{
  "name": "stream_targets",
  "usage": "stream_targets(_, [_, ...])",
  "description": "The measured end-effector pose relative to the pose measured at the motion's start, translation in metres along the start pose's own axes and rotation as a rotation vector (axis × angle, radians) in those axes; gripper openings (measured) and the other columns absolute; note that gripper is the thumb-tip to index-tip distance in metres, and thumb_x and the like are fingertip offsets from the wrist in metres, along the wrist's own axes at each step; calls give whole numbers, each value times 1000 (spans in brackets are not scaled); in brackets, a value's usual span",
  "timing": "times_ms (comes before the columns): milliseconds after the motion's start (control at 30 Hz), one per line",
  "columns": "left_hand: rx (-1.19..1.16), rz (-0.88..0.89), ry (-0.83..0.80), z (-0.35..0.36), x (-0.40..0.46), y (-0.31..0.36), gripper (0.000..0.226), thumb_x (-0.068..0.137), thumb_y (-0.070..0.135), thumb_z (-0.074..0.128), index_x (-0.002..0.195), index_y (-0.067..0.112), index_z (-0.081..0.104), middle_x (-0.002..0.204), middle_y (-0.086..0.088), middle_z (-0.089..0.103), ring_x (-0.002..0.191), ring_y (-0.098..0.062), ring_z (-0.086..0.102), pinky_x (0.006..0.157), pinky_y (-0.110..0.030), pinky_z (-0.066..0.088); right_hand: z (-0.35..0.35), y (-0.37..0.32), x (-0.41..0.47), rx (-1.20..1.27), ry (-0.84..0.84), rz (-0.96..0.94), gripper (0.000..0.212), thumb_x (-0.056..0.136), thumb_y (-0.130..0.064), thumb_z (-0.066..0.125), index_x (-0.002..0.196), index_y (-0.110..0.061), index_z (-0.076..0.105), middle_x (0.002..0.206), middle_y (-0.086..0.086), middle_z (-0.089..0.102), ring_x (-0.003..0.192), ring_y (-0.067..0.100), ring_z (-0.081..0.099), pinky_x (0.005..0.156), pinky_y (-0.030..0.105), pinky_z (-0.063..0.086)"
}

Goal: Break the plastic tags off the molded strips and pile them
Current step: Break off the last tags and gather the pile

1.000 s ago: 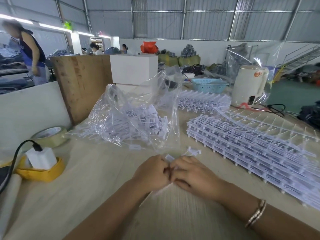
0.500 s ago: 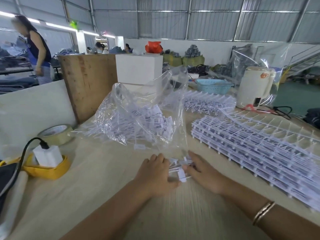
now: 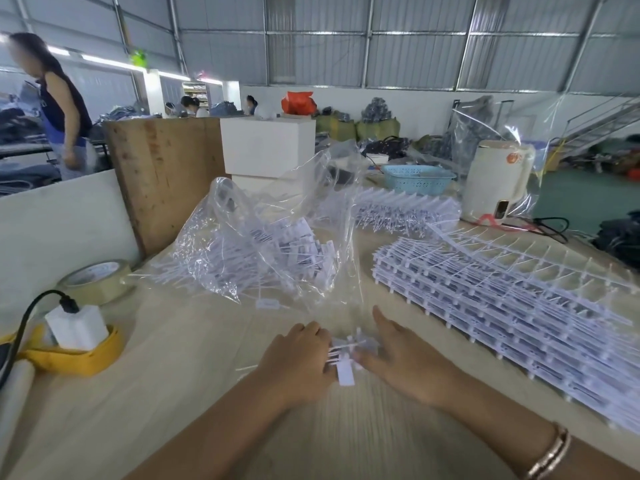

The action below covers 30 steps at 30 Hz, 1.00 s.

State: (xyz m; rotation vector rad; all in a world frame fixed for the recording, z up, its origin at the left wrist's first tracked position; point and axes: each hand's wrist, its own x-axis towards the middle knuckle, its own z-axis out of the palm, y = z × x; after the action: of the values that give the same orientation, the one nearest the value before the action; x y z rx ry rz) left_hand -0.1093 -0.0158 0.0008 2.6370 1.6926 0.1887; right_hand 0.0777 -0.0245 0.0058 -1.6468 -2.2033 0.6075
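Note:
A small bunch of white plastic tags sits between my two hands near the table's middle. My left hand grips the tags' thin tails from the left, fingers curled. My right hand lies on the bunch from the right with fingers spread fairly straight. A thick stack of molded tag strips lies to the right. A clear plastic bag holding loose tags sits behind my hands, and one loose tag lies in front of it.
A tape roll and a yellow tape holder with a white charger block sit at left. Behind are a wooden board, white boxes, a blue basket and a white kettle. A person stands far left.
My hands came apart from a tight clasp. The right hand's fingers spread open over the tags, and both hands shifted slightly toward the bag.

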Motion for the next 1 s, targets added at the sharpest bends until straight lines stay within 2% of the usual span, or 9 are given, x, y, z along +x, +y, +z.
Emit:
stream_targets(100, [34, 8, 6, 4, 2, 0, 29, 91, 25, 43, 116, 11, 46, 121, -6, 48, 111, -25, 45, 83, -36, 39, 1, -16, -9, -271, -27, -254, 90, 85, -52, 52, 150, -24, -3, 158, -8, 1, 144, 9, -3, 115, 25, 0])
stream_targets(167, [22, 73, 24, 9, 5, 6, 42, 90, 20, 44, 131, 11, 42, 125, -6, 51, 110, -25, 49, 88, -36, 44, 9, -27, -6, -392, -77, -314, 90, 85, -43, 53, 150, -22, -6, 158, -5, 1, 144, 8, -6, 114, 28, -12])
stream_targets(300, [-105, 78, 7, 4, 1, 9, 28, 93, 20, 46, 117, 10, 56, 112, -11, 61, 98, -26, 58, 72, -27, 40, 9, -44, 12, -661, 46, -319, 66, 87, -35, 51, 144, -18, 21, 127, 3, 55, 123, 23, 45, 117, 47, -3])
stream_targets(500, [-145, 71, -141, -27, -8, -9, 23, 99, 33, 38, 110, 16, 50, 107, -6, 59, 98, -25, 57, 71, -31, 38, 3, -51, 24, -855, 71, -247, 24, 91, -26, 47, 112, -20, 56, 102, 3, 66, 97, 26, 61, 99, 40, 27])
stream_targets(667, [-160, 130, -111, -60, -24, 5, 29, 95, 46, 41, 108, 22, 53, 102, 1, 60, 95, -20, 59, 76, -32, 45, -15, -48, 18, -666, -1, -310, 27, 92, -39, 50, 99, -18, 65, 98, 7, 66, 92, 28, 61, 71, 30, 40])
stream_targets(767, [-240, 159, 318, -102, -29, -3, 37, 83, 61, 42, 106, 36, 55, 104, 17, 63, 97, -7, 59, 82, -31, 47, -37, -35, 9, -443, -113, -214, 28, 96, -31, 48, 97, -10, 65, 94, 8, 70, 77, 23, 65, 55, 16, 43])
stream_targets(833, [-363, 190, 696, -129, -23, -16, 24, 84, 47, 44, 94, 32, 61, 98, 16, 63, 95, -10, 60, 80, -33, 48, -56, -35, 4, -131, -168, -77, 29, 96, -27, 50, 84, -6, 64, 78, 8, 71, 59, 19, 63, 42, 11, 41])
stream_targets(900, [-312, 26, 883, -149, -2, -42, 18, 88, 34, 50, 96, 23, 63, 108, 7, 56, 102, -20, 56, 85, -37, 46, -78, -49, 6, 138, -126, -65, 28, 94, -28, 53, 70, -17, 61, 58, -1, 67, 47, 6, 59, 43, 12, 44])
stream_targets(1000, [-53, -427, 603, -165, 32, -87, 46, 87, 47, 57, 120, 15, 55, 129, -12, 47, 118, -30, 45, 96, -41, 38, -114, -86, 23, 253, 203, -361, 28, 96, -29, 47, 73, -28, 63, 68, -2, 66, 55, 1, 57, 56, 12, 47])
